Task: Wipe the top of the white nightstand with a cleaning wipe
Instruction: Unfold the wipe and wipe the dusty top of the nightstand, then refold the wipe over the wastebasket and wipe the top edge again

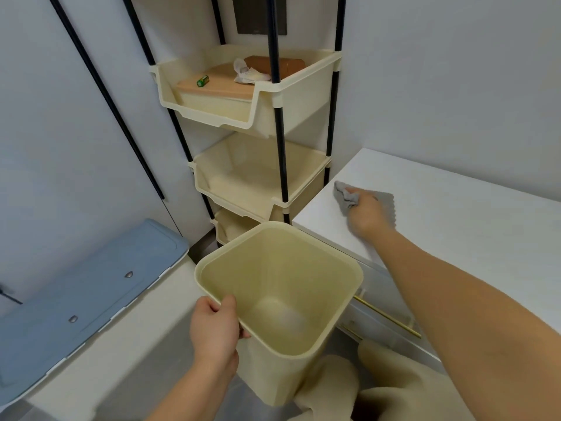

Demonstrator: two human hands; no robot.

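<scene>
The white nightstand point(473, 226) stands at the right, its flat top against the wall. My right hand point(365, 212) lies on a grey cleaning wipe point(344, 196) near the top's left front corner, fingers curled into the bunched cloth. The wipe's scalloped edge shows to the right of the hand. My left hand point(214, 328) grips the near rim of an empty cream plastic bin point(282, 287), held in the air just left of the nightstand's front corner.
A cream three-tier rack point(306, 86) on black poles stands behind the bin; its top tier holds a wooden board, a green battery, a crumpled tissue and a brown block. A blue-lidded container point(91, 287) sits at the lower left. Nightstand drawers with brass handles point(388, 316) face me.
</scene>
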